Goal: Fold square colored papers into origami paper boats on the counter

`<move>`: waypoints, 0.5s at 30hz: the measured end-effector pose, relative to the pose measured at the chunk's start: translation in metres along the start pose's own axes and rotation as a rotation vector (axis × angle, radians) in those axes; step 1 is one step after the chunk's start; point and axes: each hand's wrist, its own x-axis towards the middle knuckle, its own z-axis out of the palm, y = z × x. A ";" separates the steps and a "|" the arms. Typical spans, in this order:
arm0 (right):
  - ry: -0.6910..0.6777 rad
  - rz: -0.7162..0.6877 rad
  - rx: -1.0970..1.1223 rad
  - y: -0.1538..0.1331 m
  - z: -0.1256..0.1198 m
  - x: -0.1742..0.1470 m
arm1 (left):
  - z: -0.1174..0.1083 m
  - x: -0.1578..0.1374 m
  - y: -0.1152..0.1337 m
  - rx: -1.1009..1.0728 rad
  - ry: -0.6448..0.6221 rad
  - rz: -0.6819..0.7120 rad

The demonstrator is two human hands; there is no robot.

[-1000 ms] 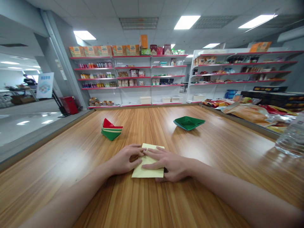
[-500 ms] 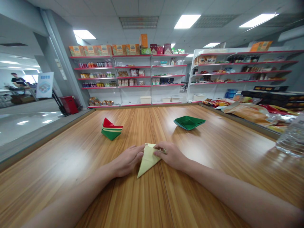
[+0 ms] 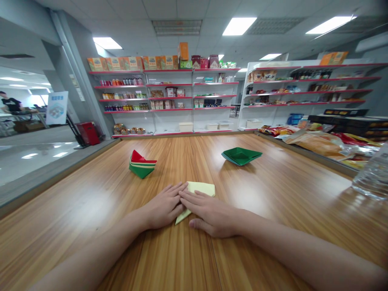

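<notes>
A folded pale yellow sheet of paper (image 3: 203, 188) lies flat on the wooden table (image 3: 169, 258), partly covered by both hands. My left hand (image 3: 165, 206) rests along the paper's left edge with its fingers stretched out. Across the paper's middle lies my right hand (image 3: 210, 212), palm down and fingers extended, its tips meeting the left fingers. The right thumb points left over the wood. Farther off on the left stand nested folded-paper boats (image 3: 142, 166) in red, green and cream. A green folded-paper boat (image 3: 241, 155) sits at the back right, with blue showing beneath it.
On the right, a clear plastic bottle (image 3: 372, 176) stands near the table's edge. Beyond that edge lie snack packets (image 3: 318, 143) and black boxes (image 3: 345, 125). Stocked shelves (image 3: 169, 97) line the back. A person (image 3: 11, 103) is at the far left.
My right hand has let go of the paper's right side and moved left and nearer, now flat across it. The paper's top flap now spreads farther right. The left hand has barely moved.
</notes>
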 end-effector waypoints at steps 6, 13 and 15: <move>0.000 0.114 -0.034 0.028 -0.002 -0.004 | -0.003 -0.001 0.000 -0.027 0.025 0.037; 0.110 0.153 -0.004 0.052 -0.001 -0.009 | -0.012 -0.007 0.009 -0.018 0.080 0.050; 0.136 0.121 -0.005 0.051 0.001 -0.009 | -0.015 -0.007 0.014 -0.015 0.108 0.041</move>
